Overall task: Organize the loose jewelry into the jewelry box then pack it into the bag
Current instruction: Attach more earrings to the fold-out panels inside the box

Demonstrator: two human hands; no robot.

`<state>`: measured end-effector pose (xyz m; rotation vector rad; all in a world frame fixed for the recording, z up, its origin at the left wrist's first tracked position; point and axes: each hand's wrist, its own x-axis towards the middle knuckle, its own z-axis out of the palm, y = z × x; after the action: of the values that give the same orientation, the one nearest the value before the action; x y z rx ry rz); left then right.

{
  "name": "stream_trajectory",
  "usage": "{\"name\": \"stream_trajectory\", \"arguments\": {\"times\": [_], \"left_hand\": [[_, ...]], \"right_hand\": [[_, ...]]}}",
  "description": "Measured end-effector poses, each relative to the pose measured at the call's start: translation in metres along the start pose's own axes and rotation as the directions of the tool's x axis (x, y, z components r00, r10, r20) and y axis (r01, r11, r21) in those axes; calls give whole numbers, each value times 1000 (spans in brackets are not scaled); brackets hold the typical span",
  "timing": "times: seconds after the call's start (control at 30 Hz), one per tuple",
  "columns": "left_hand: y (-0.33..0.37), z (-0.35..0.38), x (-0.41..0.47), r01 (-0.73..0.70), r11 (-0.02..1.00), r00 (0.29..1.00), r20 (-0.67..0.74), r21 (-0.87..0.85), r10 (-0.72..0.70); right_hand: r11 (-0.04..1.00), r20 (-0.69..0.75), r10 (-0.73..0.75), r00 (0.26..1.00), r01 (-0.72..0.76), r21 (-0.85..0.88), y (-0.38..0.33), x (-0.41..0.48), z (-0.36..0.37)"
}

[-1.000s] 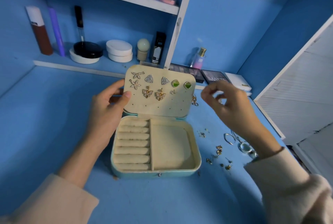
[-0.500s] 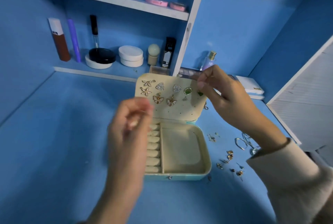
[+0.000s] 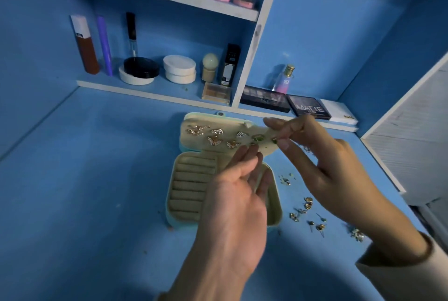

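Room left of jewelry box; earrings litter right.

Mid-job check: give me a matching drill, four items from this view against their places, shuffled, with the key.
Items
1. green-stone stud earring
2. loose gold earrings
3. black palette printed MATTE
4. round black-lidded compact

Places
A. on the blue tabletop, right of the mint jewelry box
B. stacked on a white round jar
C. pinned to the beige earring panel, whose corner the right hand pinches
D. lying flat beside a white box

Pairs: 1-C, 2-A, 3-D, 4-B
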<state>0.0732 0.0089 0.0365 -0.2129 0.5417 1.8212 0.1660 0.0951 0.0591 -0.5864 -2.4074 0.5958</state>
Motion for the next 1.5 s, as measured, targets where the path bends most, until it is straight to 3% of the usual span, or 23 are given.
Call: {"name": "stream_trajectory", "arguments": {"times": [0.5,0.7,1.03,1.5], "left_hand": [[-13,-26,-10,-129,970,991,-8,208,133],[-17,-30,-6,-136,966,986,-64,221,154],[-20,-35,-5,-155,947,985,-28,282,169],[-22,-35,-3,-106,961,986,-99,257,135]], "right_hand": [[986,113,34,993,-52,161,-7,-47,7],[962,71,160,984,-172,211,-8,-27,-1],[952,363,236,901,-289,98,29,28,9],[967,445,199,873,-249,57,25,34,6]]}}
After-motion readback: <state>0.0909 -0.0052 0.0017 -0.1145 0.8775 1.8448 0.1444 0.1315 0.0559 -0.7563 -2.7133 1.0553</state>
